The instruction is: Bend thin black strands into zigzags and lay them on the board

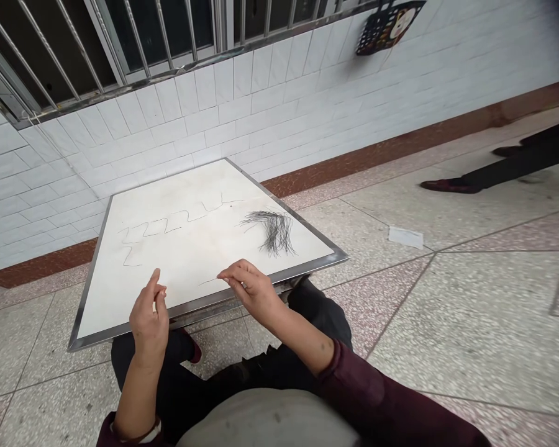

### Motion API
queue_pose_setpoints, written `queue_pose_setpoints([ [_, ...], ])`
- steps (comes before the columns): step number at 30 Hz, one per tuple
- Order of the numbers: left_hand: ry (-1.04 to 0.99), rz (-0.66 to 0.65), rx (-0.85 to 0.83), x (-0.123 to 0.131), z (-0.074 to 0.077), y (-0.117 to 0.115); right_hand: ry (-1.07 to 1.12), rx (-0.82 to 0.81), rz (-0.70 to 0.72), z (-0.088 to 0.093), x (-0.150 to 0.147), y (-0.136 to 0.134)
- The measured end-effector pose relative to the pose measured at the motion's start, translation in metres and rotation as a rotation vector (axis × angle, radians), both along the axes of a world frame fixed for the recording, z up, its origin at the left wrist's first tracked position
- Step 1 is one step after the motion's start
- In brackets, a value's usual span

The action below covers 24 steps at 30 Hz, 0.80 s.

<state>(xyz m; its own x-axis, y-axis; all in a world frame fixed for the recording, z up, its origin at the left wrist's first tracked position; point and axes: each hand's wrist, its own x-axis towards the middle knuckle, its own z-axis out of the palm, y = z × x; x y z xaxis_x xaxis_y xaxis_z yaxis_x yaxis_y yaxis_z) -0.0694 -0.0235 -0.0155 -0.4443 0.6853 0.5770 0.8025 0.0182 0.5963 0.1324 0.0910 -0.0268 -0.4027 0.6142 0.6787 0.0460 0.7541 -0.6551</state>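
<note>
My right hand pinches one end of a thin dark wire between thumb and fingertips, just above the near part of the white table. To the left, my left hand is raised at the table's near edge, its index finger stretched up and thumb apart, with nothing visible in it. A loose pile of thin black wires lies on the right part of the tabletop. Beyond my hands, several bent wires form a zigzag row across the white surface.
A metal rim edges the table, with my legs beneath it. Behind stands a white tiled wall with a barred window. A dark patterned basket hangs there. At right, a person's leg and shoe and white paper are on the floor.
</note>
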Motion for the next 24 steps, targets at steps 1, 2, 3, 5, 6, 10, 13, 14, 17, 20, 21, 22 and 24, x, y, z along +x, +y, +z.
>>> queue_pose_setpoints([
  [1, -0.136, 0.006, -0.034, 0.003, 0.0, 0.0, 0.01, -0.014, -0.006, 0.001, 0.0, 0.0],
  [2, -0.265, -0.025, -0.07, 0.008, 0.0, 0.001, 0.018, -0.024, -0.007, 0.002, -0.001, -0.001],
  [3, -0.378, -0.086, -0.1, 0.014, 0.0, 0.002, 0.021, -0.033, -0.003, 0.004, -0.001, -0.002],
  [5, -0.531, -0.231, -0.115, 0.029, -0.003, 0.004, 0.012, -0.049, 0.006, 0.005, -0.004, -0.006],
  [6, -0.555, -0.274, -0.097, 0.035, -0.004, 0.006, 0.004, -0.054, 0.009, 0.006, -0.005, -0.008],
  [10, -0.29, -0.283, 0.031, 0.047, -0.005, 0.008, -0.029, -0.062, 0.04, 0.007, -0.006, -0.013],
  [13, 0.021, -0.315, 0.092, 0.044, -0.003, 0.009, -0.04, -0.062, 0.085, 0.007, -0.006, -0.015],
  [14, 0.088, -0.321, 0.102, 0.043, -0.003, 0.009, -0.04, -0.063, 0.097, 0.006, -0.006, -0.015],
  [17, 0.167, -0.301, 0.105, 0.042, -0.003, 0.009, -0.032, -0.055, 0.13, 0.004, -0.007, -0.016],
  [20, 0.123, -0.264, 0.092, 0.043, -0.005, 0.008, -0.031, -0.028, 0.152, 0.0, -0.008, -0.015],
  [21, 0.094, -0.254, 0.082, 0.043, -0.005, 0.008, -0.035, -0.027, 0.153, -0.001, -0.009, -0.015],
  [22, 0.066, -0.248, 0.072, 0.043, -0.005, 0.008, -0.038, -0.033, 0.148, -0.001, -0.01, -0.015],
  [24, 0.018, -0.246, 0.055, 0.043, -0.004, 0.007, -0.047, -0.076, 0.12, -0.001, -0.011, -0.016],
])
